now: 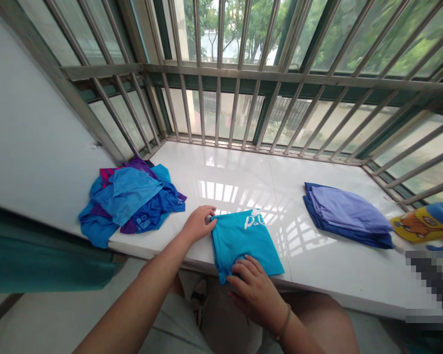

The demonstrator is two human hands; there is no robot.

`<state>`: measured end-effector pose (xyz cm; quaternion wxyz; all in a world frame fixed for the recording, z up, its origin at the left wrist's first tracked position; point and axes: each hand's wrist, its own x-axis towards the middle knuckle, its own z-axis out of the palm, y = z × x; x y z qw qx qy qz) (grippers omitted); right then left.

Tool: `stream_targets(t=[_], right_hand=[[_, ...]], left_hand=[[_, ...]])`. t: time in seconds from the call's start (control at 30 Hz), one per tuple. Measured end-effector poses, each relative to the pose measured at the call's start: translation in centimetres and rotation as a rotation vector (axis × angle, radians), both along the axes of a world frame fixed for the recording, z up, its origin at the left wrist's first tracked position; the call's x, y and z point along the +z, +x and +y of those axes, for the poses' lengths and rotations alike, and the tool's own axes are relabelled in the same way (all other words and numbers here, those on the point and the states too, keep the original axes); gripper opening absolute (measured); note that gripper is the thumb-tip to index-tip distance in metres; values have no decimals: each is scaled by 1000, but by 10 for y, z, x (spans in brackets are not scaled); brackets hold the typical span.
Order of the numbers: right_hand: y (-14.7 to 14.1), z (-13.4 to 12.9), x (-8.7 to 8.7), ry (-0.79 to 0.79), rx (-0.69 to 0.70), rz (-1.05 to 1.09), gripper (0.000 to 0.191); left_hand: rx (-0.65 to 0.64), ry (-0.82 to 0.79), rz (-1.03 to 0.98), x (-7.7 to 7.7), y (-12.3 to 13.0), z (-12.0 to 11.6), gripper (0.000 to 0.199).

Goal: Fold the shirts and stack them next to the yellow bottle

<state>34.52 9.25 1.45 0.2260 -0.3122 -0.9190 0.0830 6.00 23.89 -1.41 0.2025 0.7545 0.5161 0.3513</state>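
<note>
A turquoise shirt (249, 243) with white lettering lies folded into a rough rectangle at the front edge of the white sill. My left hand (200, 223) pinches its upper left corner between thumb and fingers. At the lower left edge of the cloth is my right hand (253, 290), its fingers bent over the fabric and gathered on the near edge; the thumb is partly hidden. The cloth is slightly bunched between the two hands along its left side.
A crumpled pile of blue and purple clothes (133, 199) lies on the left of the white sill (236, 167). Folded blue and lilac clothes (348, 211) are stacked on the right, beside a yellow and blue item (426, 221). Metal bars (221, 76) stand behind.
</note>
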Motion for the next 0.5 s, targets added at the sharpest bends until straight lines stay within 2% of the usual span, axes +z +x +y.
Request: stream_targets(t=[0.1,0.27,0.4,0.5], right_hand=[[4,-5,3,-40,-67,42,7],[13,5,-4,-67,-384,75,24],[50,40,-9,-45,-587,74,24],[85,62,1,15,-846,47,26]], left_hand=[[-3,14,-14,-1,-2,-1,30],[-26,-17,-9,-2,-4,-3,30],[-53,-10,2,2,-4,-3,23],[-69,-1,34,3,-5,-3,21]])
